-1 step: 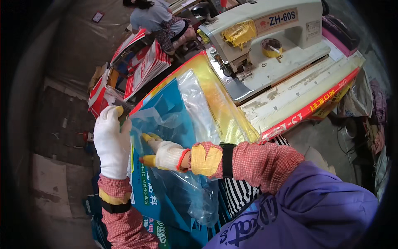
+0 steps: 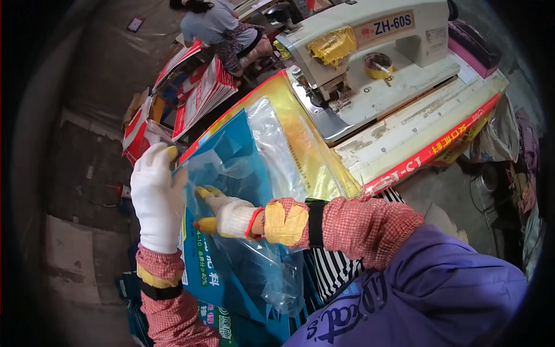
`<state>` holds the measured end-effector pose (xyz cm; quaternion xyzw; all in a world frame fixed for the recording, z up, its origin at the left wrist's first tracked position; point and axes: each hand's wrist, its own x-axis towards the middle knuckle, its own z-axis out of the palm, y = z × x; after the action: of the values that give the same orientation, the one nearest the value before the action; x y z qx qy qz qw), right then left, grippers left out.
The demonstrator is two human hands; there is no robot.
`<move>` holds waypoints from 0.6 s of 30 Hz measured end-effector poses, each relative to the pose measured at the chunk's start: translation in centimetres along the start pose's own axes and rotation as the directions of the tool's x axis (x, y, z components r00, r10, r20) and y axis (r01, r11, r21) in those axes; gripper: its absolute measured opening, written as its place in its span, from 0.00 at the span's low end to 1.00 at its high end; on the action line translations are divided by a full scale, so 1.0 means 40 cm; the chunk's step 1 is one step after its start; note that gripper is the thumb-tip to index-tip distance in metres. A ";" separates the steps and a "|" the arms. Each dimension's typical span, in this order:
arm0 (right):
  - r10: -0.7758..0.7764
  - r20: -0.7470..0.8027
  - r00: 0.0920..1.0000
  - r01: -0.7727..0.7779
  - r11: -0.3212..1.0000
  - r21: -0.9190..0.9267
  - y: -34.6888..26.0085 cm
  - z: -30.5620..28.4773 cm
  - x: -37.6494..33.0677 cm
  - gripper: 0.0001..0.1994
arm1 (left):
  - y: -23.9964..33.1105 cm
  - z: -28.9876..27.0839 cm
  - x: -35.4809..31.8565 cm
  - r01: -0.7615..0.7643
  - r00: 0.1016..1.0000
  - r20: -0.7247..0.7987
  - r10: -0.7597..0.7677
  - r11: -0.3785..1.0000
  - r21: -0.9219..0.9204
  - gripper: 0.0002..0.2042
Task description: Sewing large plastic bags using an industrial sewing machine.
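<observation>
A blue printed woven bag (image 2: 202,254) lies in front of me, with a thin clear plastic liner (image 2: 283,283) spread over and out of it. My right hand (image 2: 234,215), in a white glove with yellow fingertips, rests on the plastic, its thumb and fingers spread apart. At the bag's left edge is my left hand (image 2: 156,199), gloved in white. Its fingers curve forward with a gap to the thumb, which is smeared by motion; nothing shows between them. Another clear plastic sheet (image 2: 277,139) lies beyond the blue bag, on a yellow and red bag (image 2: 289,104).
A sewing machine (image 2: 370,75) with a yellow cloth (image 2: 334,46) and a tape roll (image 2: 378,66) stands on the worktable (image 2: 404,139) at the far right. Red and white folded bags (image 2: 205,95) are stacked at the far left, where another person (image 2: 219,29) sits bent over.
My left hand has turned slightly, its fingertips shifting a little right and its thumb moving down. My right hand stays almost in place, and the bag lies as before.
</observation>
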<state>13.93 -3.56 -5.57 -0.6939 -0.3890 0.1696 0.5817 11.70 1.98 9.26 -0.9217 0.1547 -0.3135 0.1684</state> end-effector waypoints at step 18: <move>0.029 0.463 0.886 0.073 0.977 -0.202 0.067 -0.025 -0.044 0.44 | -0.011 0.280 -0.050 0.415 0.690 0.722 0.045 0.793 -0.446 0.07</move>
<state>14.41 -5.61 -8.19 -0.6872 -0.5403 0.2807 0.3962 17.32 5.54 0.03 -0.9861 0.0674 0.1062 -0.1084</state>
